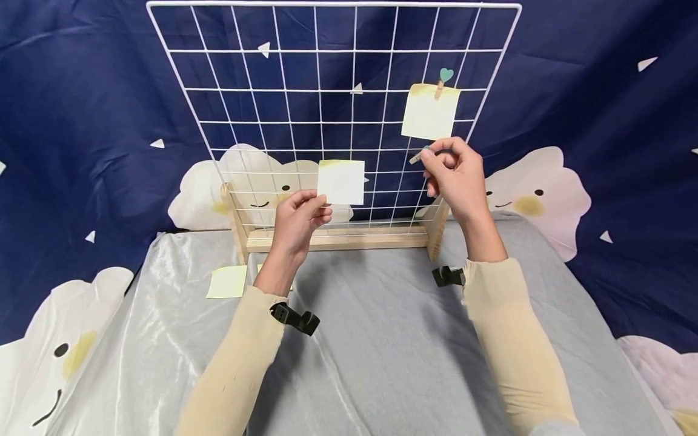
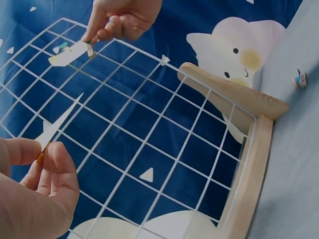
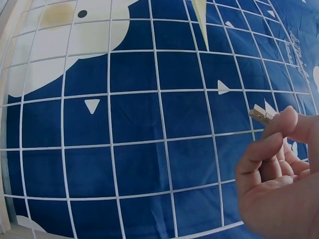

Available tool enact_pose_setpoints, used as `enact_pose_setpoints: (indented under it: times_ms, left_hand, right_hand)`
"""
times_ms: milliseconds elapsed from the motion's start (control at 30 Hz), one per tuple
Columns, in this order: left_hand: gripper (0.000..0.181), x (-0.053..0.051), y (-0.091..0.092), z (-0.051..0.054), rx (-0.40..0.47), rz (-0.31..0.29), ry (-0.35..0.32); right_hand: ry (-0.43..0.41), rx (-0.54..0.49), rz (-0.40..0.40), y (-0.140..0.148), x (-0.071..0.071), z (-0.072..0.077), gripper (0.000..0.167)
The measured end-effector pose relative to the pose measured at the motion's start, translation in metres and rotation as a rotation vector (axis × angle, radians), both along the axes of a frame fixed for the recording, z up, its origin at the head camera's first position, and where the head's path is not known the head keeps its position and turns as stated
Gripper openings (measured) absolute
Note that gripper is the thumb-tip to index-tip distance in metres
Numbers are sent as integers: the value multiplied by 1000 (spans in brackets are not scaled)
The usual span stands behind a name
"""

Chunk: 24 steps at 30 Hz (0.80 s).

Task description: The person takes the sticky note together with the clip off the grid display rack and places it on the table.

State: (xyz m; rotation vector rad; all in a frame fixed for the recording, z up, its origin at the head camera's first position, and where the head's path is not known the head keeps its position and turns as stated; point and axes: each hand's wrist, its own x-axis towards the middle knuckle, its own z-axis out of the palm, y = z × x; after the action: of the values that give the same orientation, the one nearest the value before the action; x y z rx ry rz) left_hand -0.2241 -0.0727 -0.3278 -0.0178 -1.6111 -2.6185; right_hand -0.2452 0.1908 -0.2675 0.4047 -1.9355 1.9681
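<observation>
My left hand (image 1: 297,221) pinches a pale yellow sticky note (image 1: 340,183) by its lower left corner, in front of the white wire grid (image 1: 322,122). In the left wrist view the same note (image 2: 60,122) is seen nearly edge-on between thumb and fingers of the left hand (image 2: 40,194). My right hand (image 1: 458,175) pinches a small wooden clip (image 1: 416,158), below a second note (image 1: 429,115) fixed to the grid by a clip with a green heart (image 1: 446,75). The right wrist view shows the clip (image 3: 260,114) at the fingertips of the right hand (image 3: 279,174).
The grid stands in a wooden base (image 1: 338,241) on a grey cloth (image 1: 382,339). A yellow note (image 1: 227,282) lies at the left, another partly behind the left forearm. In the left wrist view, small clips (image 2: 300,79) lie on the cloth. A dark blue curtain hangs behind.
</observation>
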Motion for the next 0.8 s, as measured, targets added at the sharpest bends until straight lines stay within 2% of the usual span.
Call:
enact_pose_setpoints:
  times_ms: [267, 500, 800]
  left_hand:
    - [10, 4, -3, -9, 18, 11, -19]
    - [12, 6, -7, -14, 26, 13, -41]
    - [13, 10, -12, -25, 59, 24, -78]
  right_hand:
    - [4, -29, -4, 9, 6, -9, 11]
    - [-30, -69, 1, 19, 10, -19, 11]
    - [-67, -109, -11, 29, 14, -38, 10]
